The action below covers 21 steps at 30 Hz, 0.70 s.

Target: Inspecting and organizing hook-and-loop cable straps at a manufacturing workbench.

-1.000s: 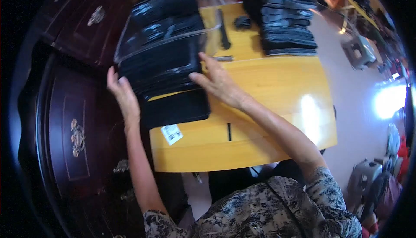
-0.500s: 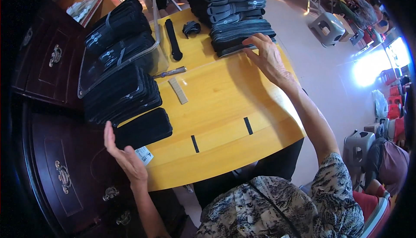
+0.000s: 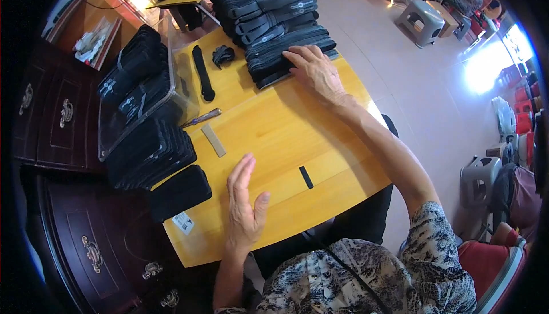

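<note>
Her right hand [image 3: 313,73] lies flat, fingers spread, on the black stack [image 3: 274,25], left hand [image 3: 245,205] open and empty; a careless tug could topple that pile.

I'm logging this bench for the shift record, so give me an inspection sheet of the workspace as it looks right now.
Surface: yellow wooden table, mostly bare in the middle.
Job's things: black stack at the far edge; black pouch near left.
Clutter: clear bin of black pieces, black strap, small flat strip, white tag.
Grips: right hand flat on the stack; left hand open over the table, holding nothing.
Cables: nothing seen.
Surroundings: dark cabinet left, grey stools on the floor.
</note>
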Motion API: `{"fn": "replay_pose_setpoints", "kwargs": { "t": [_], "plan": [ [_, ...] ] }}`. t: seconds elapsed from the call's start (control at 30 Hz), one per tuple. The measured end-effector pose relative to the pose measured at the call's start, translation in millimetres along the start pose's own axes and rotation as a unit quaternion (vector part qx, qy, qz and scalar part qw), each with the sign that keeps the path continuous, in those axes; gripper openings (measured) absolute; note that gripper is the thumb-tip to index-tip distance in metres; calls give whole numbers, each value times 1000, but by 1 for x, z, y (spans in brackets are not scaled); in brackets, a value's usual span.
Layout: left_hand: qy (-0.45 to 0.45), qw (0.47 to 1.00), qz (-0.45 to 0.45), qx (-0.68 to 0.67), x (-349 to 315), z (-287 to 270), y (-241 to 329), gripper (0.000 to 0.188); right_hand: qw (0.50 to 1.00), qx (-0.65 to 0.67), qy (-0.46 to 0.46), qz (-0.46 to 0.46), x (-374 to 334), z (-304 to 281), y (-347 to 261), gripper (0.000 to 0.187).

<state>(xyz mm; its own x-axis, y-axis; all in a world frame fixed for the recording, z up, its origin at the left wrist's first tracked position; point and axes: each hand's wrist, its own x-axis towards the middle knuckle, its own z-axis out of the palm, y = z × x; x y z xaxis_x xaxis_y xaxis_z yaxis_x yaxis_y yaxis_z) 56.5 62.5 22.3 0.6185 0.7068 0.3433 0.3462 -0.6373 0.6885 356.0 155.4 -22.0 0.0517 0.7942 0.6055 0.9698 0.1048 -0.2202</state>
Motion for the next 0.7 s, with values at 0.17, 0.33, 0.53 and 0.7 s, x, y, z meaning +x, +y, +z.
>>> {"fn": "replay_pose_setpoints", "kwargs": {
  "t": [0.17, 0.33, 0.53, 0.7],
  "plan": [
    [18, 997, -41, -59, -14, 19, 6, 52, 999, 19, 27, -3, -3, 3, 1, 35],
    [12, 996, -74, -50, -19, 21, 10, 47, 998, 33, 49, -2, -3, 4, -2, 28],
    [0, 997, -68, -43, -13, 13, 10, 42, 999, 5, 38, -14, -2, -3, -1, 19],
    [-12, 998, -61, -30, 2, 6, 8, 38, 999, -15, 41, -10, -2, 3, 0, 19]
  ]
}}
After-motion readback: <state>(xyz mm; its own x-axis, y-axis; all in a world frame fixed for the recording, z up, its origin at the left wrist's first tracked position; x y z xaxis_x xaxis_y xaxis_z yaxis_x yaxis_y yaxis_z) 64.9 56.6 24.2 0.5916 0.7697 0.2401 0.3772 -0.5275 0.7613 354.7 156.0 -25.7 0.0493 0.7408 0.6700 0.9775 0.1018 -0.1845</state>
